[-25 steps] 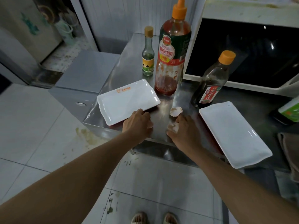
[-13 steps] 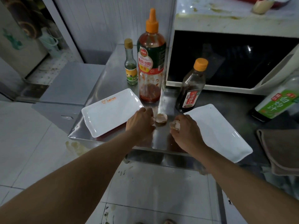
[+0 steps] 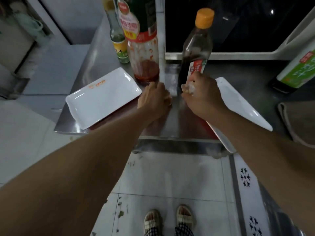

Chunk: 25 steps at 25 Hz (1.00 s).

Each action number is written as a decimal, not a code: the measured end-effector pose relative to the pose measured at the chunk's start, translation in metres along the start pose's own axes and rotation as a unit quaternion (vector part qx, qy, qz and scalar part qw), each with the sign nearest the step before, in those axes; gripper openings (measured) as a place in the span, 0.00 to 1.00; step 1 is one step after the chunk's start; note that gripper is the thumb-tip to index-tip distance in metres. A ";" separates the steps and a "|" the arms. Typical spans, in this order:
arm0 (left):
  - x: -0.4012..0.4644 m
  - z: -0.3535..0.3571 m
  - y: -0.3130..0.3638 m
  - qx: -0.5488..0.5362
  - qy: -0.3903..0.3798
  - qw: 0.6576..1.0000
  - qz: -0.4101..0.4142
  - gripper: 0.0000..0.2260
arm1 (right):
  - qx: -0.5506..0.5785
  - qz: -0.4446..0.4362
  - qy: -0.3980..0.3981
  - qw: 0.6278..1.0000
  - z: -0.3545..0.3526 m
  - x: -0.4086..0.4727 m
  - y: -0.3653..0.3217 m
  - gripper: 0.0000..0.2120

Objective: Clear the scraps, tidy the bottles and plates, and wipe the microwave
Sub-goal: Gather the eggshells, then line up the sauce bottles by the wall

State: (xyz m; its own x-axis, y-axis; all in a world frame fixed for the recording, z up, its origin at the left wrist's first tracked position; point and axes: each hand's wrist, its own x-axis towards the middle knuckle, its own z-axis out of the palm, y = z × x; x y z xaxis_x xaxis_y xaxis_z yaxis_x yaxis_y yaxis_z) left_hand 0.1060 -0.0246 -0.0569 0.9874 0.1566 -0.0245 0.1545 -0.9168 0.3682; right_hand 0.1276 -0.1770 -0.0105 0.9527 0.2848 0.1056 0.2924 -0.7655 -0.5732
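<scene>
One pale, crumpled bit of eggshell scrap (image 3: 190, 87) sits pinched in the curled fingers of the right hand (image 3: 202, 97), just in front of the dark sauce bottle with the orange cap (image 3: 196, 53). I think it is held tight like that so no crumbs drop back on the shiny metal table (image 3: 180, 120). The left hand (image 3: 153, 99) rests close beside it with its fingers curled down on the table, maybe over another scrap, but I cannot tell if it holds anything. Both hands work in the gap between two white plastic plates: the left plate with an orange mark (image 3: 102, 97) and the right plate (image 3: 242, 109), which hangs a little over the table edge. Behind stand the big red sauce bottle (image 3: 143, 48), almost used up, and the small clear bottle with a yellow label (image 3: 118, 43). The white microwave with a black door (image 3: 238, 31) waits at the back, and a brown cloth (image 3: 296, 121) lies at the far right, probably handy for wiping.
</scene>
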 end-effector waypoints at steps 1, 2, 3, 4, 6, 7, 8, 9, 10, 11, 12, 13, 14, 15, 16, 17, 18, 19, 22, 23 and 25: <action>0.000 0.001 -0.002 -0.007 0.000 1.000 0.004 0.14 | -0.008 -0.002 -0.005 1.000 -0.002 0.001 0.001 0.15; -0.002 0.000 -0.002 -0.011 -0.007 1.000 0.006 0.13 | -0.013 -0.001 -0.009 1.000 -0.004 0.002 0.002 0.16; -0.005 0.000 -0.001 -0.019 -0.011 1.000 0.004 0.13 | -0.021 0.004 -0.014 1.000 -0.006 0.001 0.004 0.17; -0.006 0.000 0.000 -0.023 -0.014 1.000 0.001 0.12 | -0.023 0.009 -0.018 1.000 -0.008 0.002 0.007 0.17; -0.009 -0.002 0.003 -0.013 -0.020 1.000 0.008 0.10 | -0.013 0.015 -0.030 0.999 -0.010 0.001 0.010 0.18; -0.010 -0.001 0.005 -0.005 -0.021 1.000 0.009 0.11 | -0.011 0.019 -0.035 0.999 -0.012 -0.001 0.012 0.18; -0.011 -0.001 0.007 0.003 -0.018 1.000 0.008 0.11 | -0.013 0.021 -0.037 0.999 -0.014 -0.002 0.013 0.18; -0.011 0.000 0.008 0.012 -0.016 1.000 0.007 0.12 | -0.018 0.023 -0.037 0.999 -0.016 -0.004 0.013 0.19; -0.012 0.000 0.008 0.023 -0.017 1.000 0.007 0.12 | -0.024 0.025 -0.035 0.999 -0.017 -0.005 0.014 0.19; -0.012 0.002 0.008 0.032 -0.019 0.999 0.009 0.12 | -0.028 0.026 -0.033 0.999 -0.018 -0.006 0.015 0.19; -0.012 0.003 0.008 0.040 -0.022 0.999 0.010 0.12 | -0.030 0.024 -0.033 0.999 -0.019 -0.006 0.015 0.19; -0.013 0.003 0.007 0.048 -0.026 0.998 0.011 0.13 | -0.030 0.020 -0.036 0.999 -0.018 -0.007 0.015 0.18; -0.014 0.003 0.007 0.057 -0.030 0.998 0.012 0.13 | -0.029 0.017 -0.037 0.999 -0.017 -0.008 0.015 0.18; -0.014 0.003 0.007 0.062 -0.031 0.998 0.013 0.14 | -0.028 0.016 -0.039 0.999 -0.015 -0.009 0.015 0.18; -0.014 0.003 0.007 0.066 -0.031 0.997 0.013 0.14 | -0.025 0.019 -0.041 0.999 -0.015 -0.010 0.015 0.18; -0.013 0.003 0.007 0.069 -0.030 0.997 0.014 0.14 | -0.022 0.022 -0.042 0.999 -0.014 -0.010 0.016 0.18; -0.013 0.003 0.007 0.070 -0.029 0.997 0.016 0.14 | -0.020 0.024 -0.042 0.999 -0.014 -0.011 0.016 0.18; -0.013 0.003 0.006 0.068 -0.029 0.997 0.018 0.13 | -0.019 0.025 -0.041 0.999 -0.014 -0.011 0.016 0.18; -0.012 0.004 0.004 0.051 -0.030 0.998 0.020 0.11 | -0.019 0.025 -0.041 0.999 -0.014 -0.012 0.017 0.18; -0.012 0.003 0.004 0.042 -0.029 0.998 0.020 0.11 | -0.019 0.026 -0.042 0.999 -0.014 -0.012 0.017 0.18; -0.013 0.000 0.003 0.024 -0.027 0.999 0.020 0.09 | -0.019 0.025 -0.042 0.999 -0.015 -0.013 0.015 0.18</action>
State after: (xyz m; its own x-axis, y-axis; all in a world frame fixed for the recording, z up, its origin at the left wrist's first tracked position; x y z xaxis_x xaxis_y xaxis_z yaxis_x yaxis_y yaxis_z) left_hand 0.0937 -0.0293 -0.0557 0.9930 0.1006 -0.0621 0.1154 -0.9385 0.3255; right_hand 0.1212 -0.2011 -0.0086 0.9561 0.2930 0.0078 0.2497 -0.8002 -0.5453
